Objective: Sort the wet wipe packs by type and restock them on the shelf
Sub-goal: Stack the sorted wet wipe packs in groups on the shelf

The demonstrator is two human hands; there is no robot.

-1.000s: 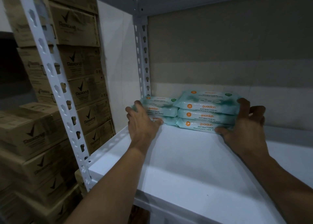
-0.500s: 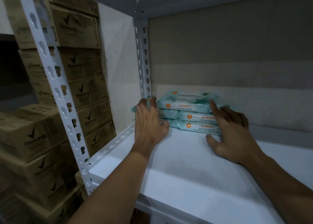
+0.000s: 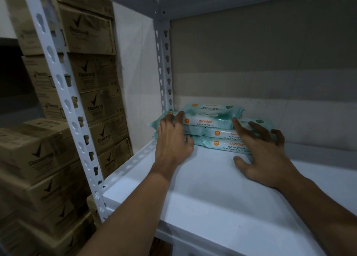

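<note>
Your left hand (image 3: 172, 139) presses flat, fingers straight, on the wipe packs (image 3: 210, 120) at 12 o'clock. Your right hand (image 3: 264, 155), fingers spread, touches them, gripping nothing.

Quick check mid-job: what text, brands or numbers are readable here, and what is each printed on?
"guardian" and "ANTIBACTERIAL": top wipe pack.
"50", "ANTIBACTERIAL", "FRAGRANCE FREE W…", the rest hidden by the right hand: bottom wipe pack.
"Rexona" with a tick logo: cardboard boxes left of the shelf.
Smaller print on packs and boxes: too blurred to read.
</note>
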